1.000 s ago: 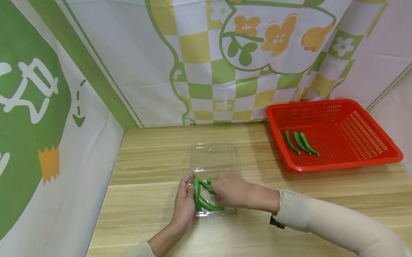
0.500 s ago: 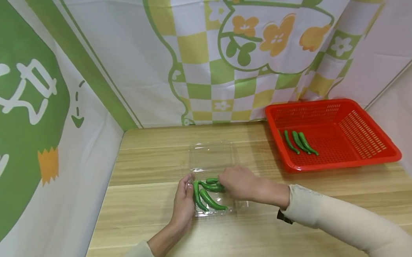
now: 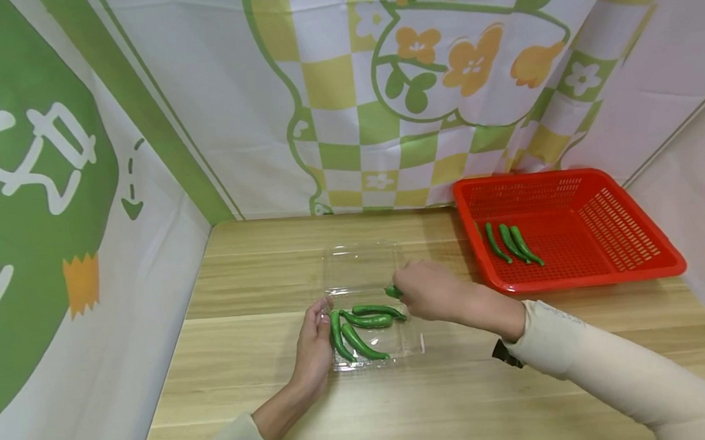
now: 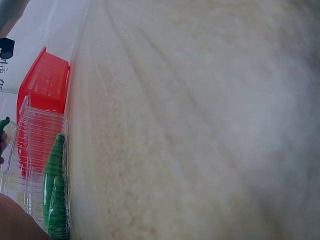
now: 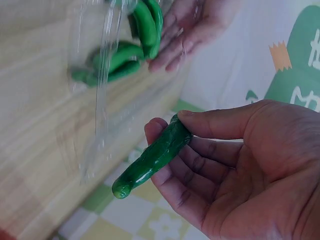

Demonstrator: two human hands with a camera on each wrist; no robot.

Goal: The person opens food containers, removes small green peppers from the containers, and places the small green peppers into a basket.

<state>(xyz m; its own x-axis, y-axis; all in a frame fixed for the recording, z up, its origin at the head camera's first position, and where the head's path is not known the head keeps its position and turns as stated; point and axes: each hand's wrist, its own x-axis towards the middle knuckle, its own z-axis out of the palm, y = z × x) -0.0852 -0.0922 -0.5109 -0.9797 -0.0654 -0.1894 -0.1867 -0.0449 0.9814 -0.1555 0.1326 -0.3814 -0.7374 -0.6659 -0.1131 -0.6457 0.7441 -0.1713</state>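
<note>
A hinged clear plastic clamshell box [image 3: 370, 364] lies with its lid [image 3: 364, 266] laid back on the table. Inside its base are several green chili peppers [image 3: 363, 344], two upright-to-slanted and two roughly crosswise. My left hand [image 3: 313, 347] holds the box's left side, thumb at the rim. Between thumb and fingers of my right hand [image 3: 432, 290] is another green chili pepper [image 5: 152, 162], raised near the box's right back corner. In the right wrist view one end of it sticks out past the fingertips. The left wrist view shows peppers [image 4: 54, 185] through the box wall.
A red perforated plastic basket [image 3: 592, 281] stands at the back right of the wooden table [image 3: 259, 273], several green chili peppers [image 3: 514, 244] along its left side. Printed fabric walls [image 3: 230, 106] rise behind and beside the table.
My right hand has moved right and up out of the box, carrying a chili pepper. The peppers inside have shifted and lie more spread out. My left hand has stayed at the box's side.
</note>
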